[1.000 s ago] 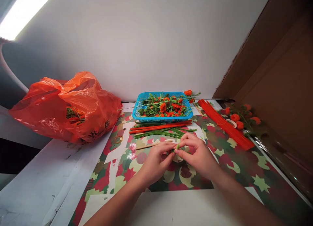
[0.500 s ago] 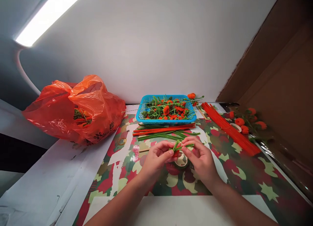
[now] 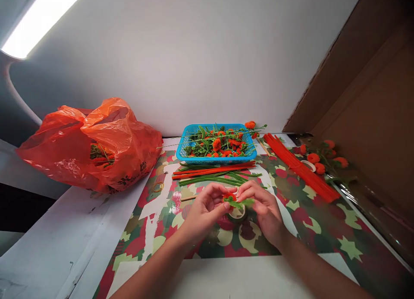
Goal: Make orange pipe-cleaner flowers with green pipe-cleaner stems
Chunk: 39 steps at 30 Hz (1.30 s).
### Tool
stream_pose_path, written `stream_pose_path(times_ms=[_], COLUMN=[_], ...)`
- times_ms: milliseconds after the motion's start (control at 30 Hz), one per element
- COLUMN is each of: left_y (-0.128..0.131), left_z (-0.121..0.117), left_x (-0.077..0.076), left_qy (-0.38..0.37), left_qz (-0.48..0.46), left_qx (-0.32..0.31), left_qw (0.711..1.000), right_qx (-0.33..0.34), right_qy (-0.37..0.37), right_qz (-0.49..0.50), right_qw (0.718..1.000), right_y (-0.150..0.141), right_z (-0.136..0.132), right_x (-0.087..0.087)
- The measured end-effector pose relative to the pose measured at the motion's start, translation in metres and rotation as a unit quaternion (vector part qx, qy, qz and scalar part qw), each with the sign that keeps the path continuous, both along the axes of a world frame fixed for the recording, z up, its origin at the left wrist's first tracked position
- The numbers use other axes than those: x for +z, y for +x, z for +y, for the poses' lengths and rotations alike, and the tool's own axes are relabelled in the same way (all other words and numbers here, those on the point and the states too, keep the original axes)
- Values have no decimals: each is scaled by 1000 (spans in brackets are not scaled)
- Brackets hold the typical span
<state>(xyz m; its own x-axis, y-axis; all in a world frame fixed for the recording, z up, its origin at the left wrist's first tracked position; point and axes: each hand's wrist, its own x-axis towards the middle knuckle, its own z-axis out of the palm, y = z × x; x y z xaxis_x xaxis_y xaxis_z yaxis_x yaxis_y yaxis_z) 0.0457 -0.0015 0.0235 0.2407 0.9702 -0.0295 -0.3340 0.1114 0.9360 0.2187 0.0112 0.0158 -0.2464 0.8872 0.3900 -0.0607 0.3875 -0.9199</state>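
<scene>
My left hand (image 3: pixel 208 208) pinches a small orange pipe-cleaner flower (image 3: pixel 229 197) between thumb and fingers. A short green pipe cleaner (image 3: pixel 241 203) runs across the flower and out to the right, slightly blurred. Around its right part the fingers of my right hand (image 3: pixel 263 206) are closed, with the fingertips close to the flower. Just below the hands a roll of tape (image 3: pixel 238 212) lies on the patterned mat, partly covered. Beyond them lie green pipe cleaners (image 3: pixel 207 179) and orange pipe cleaners (image 3: pixel 210 171) in loose rows.
A blue basket (image 3: pixel 216 160) of orange flowers and green stems stands at the back. On the left sits an orange plastic bag (image 3: pixel 126 135). A bundle of red-orange pipe cleaners (image 3: pixel 299 167) and finished flowers (image 3: pixel 313 158) lie right. A wire coil (image 3: pixel 158 187) and thin stick (image 3: pixel 188 198) lie left.
The flower has turned so that its orange part faces up more, and the green pipe cleaner has swung down to the right. My right fingers have shifted beside it. The whole view has moved slightly.
</scene>
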Motion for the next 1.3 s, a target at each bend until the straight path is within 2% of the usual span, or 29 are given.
stream_pose_path(times_ms=[67,133,233,300,433,500,667,867,1000,1133,1300], left_y=[0,-1,-2,-3,-4,-4,-2,-3,-5,-8,-6], left_z=[-1,-1,-2,-1,0,1,1,2,2,3,5], left_x=[0,0,-1,-2,-4,-5,-3,-4,-6,-9,-14], left_qy=[28,49,91,124,166,166,175,187,249,321,405], left_qz=[36,96,178,214,264,283,339,375,407,410,404], left_qx=[16,29,50,62,71,75,74,56,32,-1,33], left_qw=[999,994,979,967,947,942,922,906,878,854,819], right_qx=[39,44,9,4,9,-6,-49,-29,-6,16,13], right_qy=[-23,-61,-88,-36,125,159,207,279,273,212,116], right_qz=[13,-12,-135,-243,-395,-418,-409,-443,-434,-399,-336], right_qw=[999,997,987,969,910,895,887,852,858,892,935], right_y=[2,3,1,1,2,1,-3,-4,-4,-2,0], right_z=[3,6,9,10,9,9,8,9,10,12,15], right_x=[2,5,12,14,13,10,3,1,0,0,-2])
